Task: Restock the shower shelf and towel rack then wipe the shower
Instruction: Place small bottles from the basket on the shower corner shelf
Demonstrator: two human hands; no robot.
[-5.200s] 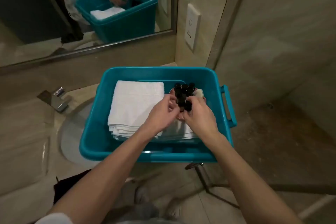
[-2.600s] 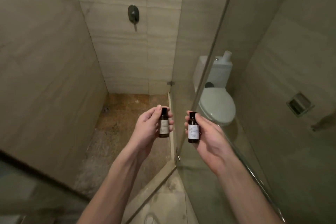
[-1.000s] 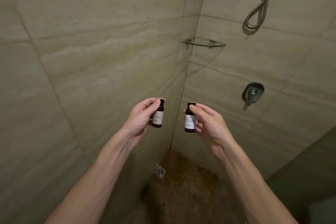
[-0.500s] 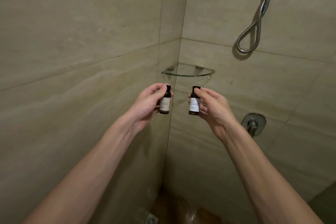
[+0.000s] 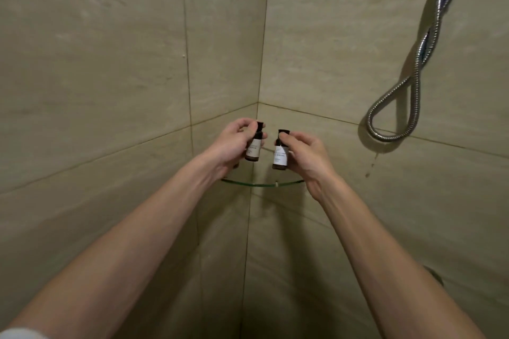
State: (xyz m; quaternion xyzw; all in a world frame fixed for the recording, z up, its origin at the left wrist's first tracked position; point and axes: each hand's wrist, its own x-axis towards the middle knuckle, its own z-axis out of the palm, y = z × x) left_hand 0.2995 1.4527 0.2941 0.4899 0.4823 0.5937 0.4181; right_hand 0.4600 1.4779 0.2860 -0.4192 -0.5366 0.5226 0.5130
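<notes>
I face the tiled shower corner. My left hand (image 5: 230, 143) pinches a small dark bottle (image 5: 254, 149) with a white label, held upright. My right hand (image 5: 305, 155) pinches a second small dark bottle (image 5: 280, 155) of the same kind, also upright. Both bottles hang just above the glass corner shelf (image 5: 261, 184), whose curved front edge shows below them. I cannot tell whether either bottle touches the glass. Nothing else shows on the shelf.
A metal shower hose (image 5: 407, 85) loops down the right wall. Part of the round tap fitting (image 5: 435, 278) shows at the lower right, behind my right forearm. Beige tiled walls close in on the left and right.
Both hands have risen and reached forward with the bottles, from below the shelf to just over it. My view has tilted up and moved closer to the corner.
</notes>
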